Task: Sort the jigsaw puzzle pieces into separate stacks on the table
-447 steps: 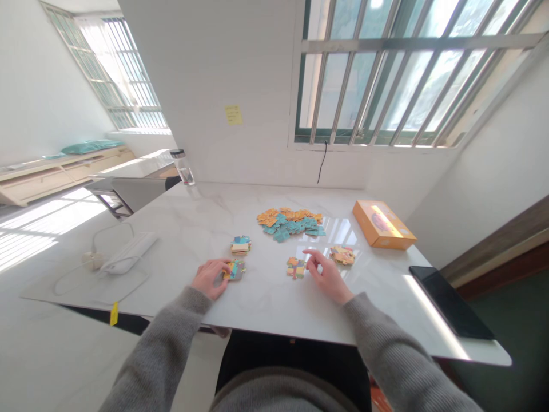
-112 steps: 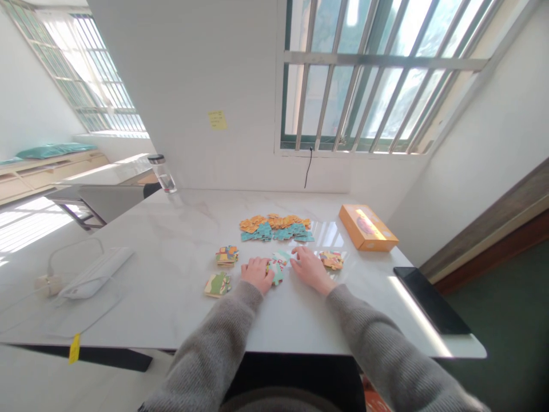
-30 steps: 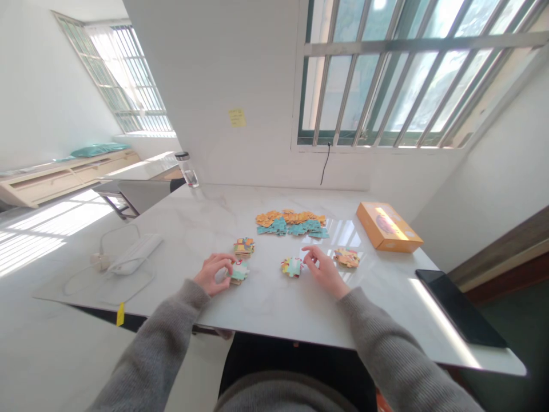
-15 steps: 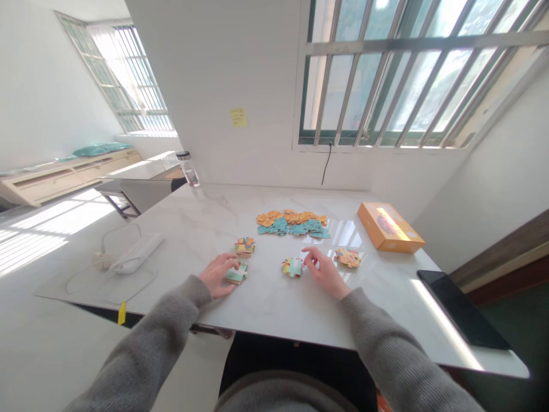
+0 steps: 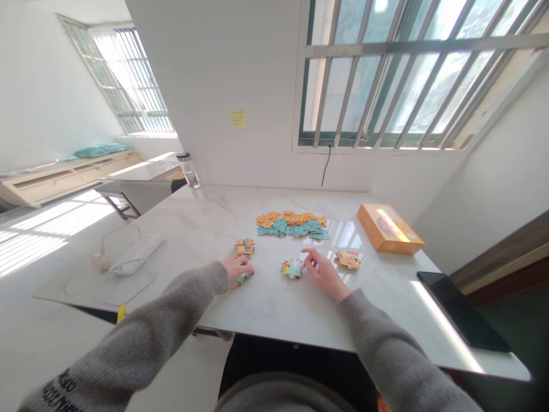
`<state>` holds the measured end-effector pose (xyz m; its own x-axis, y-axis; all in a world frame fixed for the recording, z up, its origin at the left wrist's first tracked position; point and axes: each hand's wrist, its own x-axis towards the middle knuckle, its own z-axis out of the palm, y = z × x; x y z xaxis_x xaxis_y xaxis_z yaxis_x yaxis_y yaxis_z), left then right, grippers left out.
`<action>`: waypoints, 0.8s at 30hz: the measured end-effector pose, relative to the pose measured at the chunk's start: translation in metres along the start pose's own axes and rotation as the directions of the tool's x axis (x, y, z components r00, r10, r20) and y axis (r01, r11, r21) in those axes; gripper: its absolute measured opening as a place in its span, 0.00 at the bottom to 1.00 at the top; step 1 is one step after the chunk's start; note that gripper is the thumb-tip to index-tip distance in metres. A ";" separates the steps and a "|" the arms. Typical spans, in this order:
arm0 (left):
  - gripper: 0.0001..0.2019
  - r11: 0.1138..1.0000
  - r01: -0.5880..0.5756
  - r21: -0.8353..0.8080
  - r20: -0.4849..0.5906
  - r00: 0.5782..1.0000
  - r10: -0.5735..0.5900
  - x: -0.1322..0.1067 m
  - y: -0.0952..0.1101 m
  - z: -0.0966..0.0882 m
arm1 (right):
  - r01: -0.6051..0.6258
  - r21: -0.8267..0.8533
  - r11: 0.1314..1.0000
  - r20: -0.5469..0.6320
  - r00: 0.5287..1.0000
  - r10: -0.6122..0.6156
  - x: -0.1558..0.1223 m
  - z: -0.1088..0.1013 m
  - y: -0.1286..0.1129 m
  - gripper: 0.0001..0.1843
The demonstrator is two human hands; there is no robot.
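Note:
My left hand point(image 5: 237, 269) is closed over a small stack of pale green jigsaw puzzle pieces point(image 5: 243, 278), mostly hidden under the fingers. Just beyond it sits another stack of multicoloured puzzle pieces point(image 5: 245, 246). My right hand point(image 5: 321, 271) rests on the table with its fingers loosely bent and apart, holding nothing. Close to its thumb side lies a pile of puzzle pieces point(image 5: 293, 268) with a pale green one on top. To the right of that hand is an orange and pink pile of puzzle pieces point(image 5: 347, 259).
Orange puzzle pieces point(image 5: 291, 218) and teal puzzle pieces point(image 5: 304, 228) lie spread farther back. An orange box point(image 5: 389, 229) and a black tablet point(image 5: 461, 309) are on the right. On the left are a white power strip point(image 5: 137, 256) with cables and a bottle point(image 5: 189, 170).
My left hand has shifted right and now covers the pale green stack, its fingers closed around it. My right hand stays almost where it was.

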<state>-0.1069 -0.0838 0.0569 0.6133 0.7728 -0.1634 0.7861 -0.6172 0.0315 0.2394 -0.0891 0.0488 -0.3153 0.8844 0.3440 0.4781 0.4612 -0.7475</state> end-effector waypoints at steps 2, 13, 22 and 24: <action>0.27 1.000 0.006 -0.019 -0.015 1.000 -0.006 0.003 -0.001 0.000 | 0.002 -0.001 1.000 0.010 1.000 -0.002 0.000 0.000 -0.001 0.16; 0.33 0.991 0.129 -0.038 -0.086 0.987 -0.132 0.014 0.012 0.010 | 0.001 -0.004 1.000 0.009 1.000 -0.001 0.000 -0.001 -0.002 0.16; 0.30 0.979 0.206 -0.007 -0.109 0.973 -0.205 0.013 0.019 -0.005 | 0.020 -0.004 1.000 0.027 0.999 -0.020 0.000 -0.001 0.000 0.16; 0.27 0.981 0.188 0.049 -0.136 0.974 -0.180 0.013 0.029 -0.010 | 0.022 -0.005 1.000 0.028 0.999 -0.022 0.000 -0.001 0.000 0.16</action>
<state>-0.0754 -0.0900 0.0653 0.4664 0.8840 -0.0311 0.8827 -0.4674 -0.0480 0.2405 -0.0890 0.0490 -0.3486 0.8717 0.3445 0.4754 0.4812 -0.7365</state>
